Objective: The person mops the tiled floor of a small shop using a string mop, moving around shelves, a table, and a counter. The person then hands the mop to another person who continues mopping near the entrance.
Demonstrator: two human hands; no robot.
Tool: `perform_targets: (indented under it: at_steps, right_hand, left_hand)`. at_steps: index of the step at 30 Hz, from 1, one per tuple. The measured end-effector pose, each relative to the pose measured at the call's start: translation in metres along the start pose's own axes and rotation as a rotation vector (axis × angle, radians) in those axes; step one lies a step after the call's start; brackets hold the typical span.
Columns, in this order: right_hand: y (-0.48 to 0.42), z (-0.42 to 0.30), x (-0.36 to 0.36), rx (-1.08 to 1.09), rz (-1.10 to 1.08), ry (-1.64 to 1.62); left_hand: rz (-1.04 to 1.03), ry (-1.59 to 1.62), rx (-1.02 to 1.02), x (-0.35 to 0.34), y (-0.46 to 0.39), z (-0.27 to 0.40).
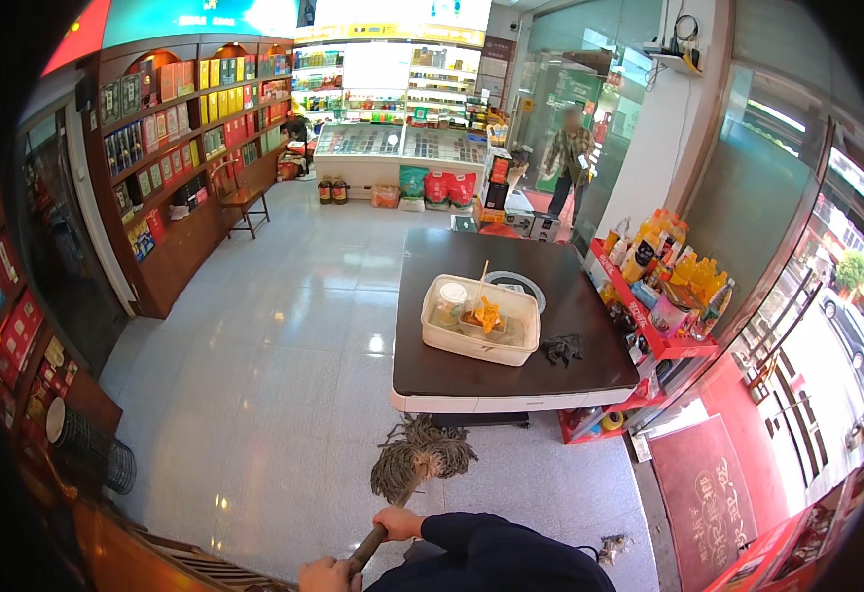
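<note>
A string mop (424,455) rests its grey strands on the glossy tiled floor, just in front of a dark-topped table (439,377). Its wooden handle (368,549) slants down towards the bottom edge of the view. My right hand (399,522), at the end of a dark sleeve, is wrapped around the handle below the mop head. Lower down, my left hand (328,576) grips the same handle and is partly cut off by the picture's edge. On the table, a whitish plastic tub (476,348) holds a lidded cup (452,302) and crumpled orange material (488,314).
A crumpled black plastic bag (563,349) lies beside the tub. Right of the table stands a red drinks rack (646,318). Debris (612,549) sits on the floor near a red doormat (706,503). Left are a wire basket (110,459) and a chair (240,196). A person (569,159) stands by the glass doors.
</note>
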State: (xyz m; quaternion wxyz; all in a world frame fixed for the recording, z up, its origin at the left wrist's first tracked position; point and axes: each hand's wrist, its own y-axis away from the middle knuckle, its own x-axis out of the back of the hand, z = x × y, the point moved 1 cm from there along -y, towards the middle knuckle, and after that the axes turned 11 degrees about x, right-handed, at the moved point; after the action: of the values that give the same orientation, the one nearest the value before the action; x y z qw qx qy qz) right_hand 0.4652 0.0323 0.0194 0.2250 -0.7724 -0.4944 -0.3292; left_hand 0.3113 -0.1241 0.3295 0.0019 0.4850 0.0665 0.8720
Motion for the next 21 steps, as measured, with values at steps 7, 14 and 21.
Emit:
perform_targets:
  at_steps: [7,14,21]
  right_hand:
    - [-0.019,0.017,0.020,-0.079,0.091,-0.016]
    - [-0.028,0.054,0.038,-0.057,0.197,-0.068]
    - [0.009,0.083,0.059,-0.118,0.573,-0.140]
  left_hand:
    - [-0.042,-0.259,0.096,0.017,-0.036,0.017]
    - [-0.125,0.100,-0.156,0.035,-0.094,0.021]
    - [-0.680,0.734,-0.104,0.011,-0.165,0.005]
